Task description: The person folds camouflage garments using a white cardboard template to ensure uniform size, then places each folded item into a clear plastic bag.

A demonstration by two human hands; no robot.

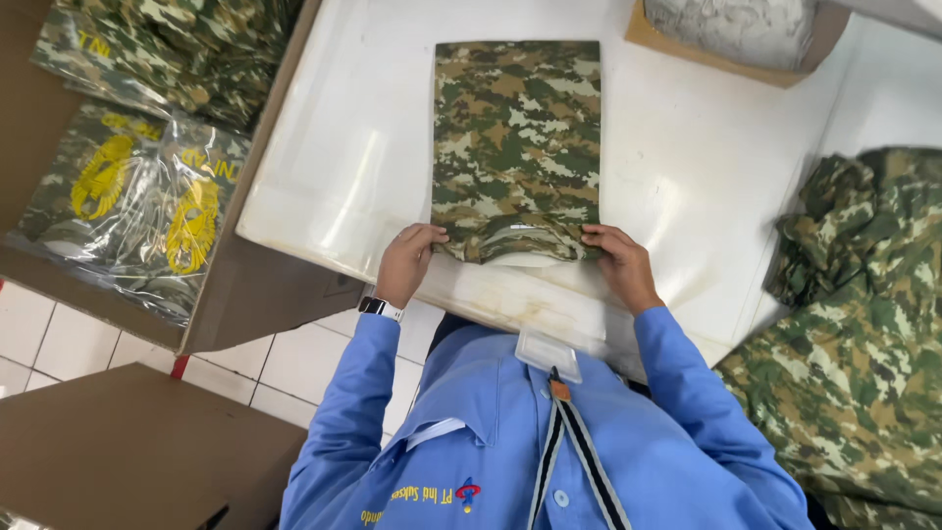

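A folded camouflage shirt [517,137] lies lengthwise on the white table [706,167], its collar end toward me. My left hand [406,260] grips the near left corner of the shirt, fingers curled over the edge. My right hand [620,263] holds the near right corner the same way. A clear plastic sheet or bag [334,186] lies flat under and left of the shirt. Both my sleeves are blue, and a watch sits on my left wrist.
A cardboard box [137,196] at left holds bagged camouflage shirts with yellow emblems. A heap of loose camouflage garments [854,344] lies at right. Another box [731,39] with pale plastic sits at the table's far edge. Tiled floor shows below left.
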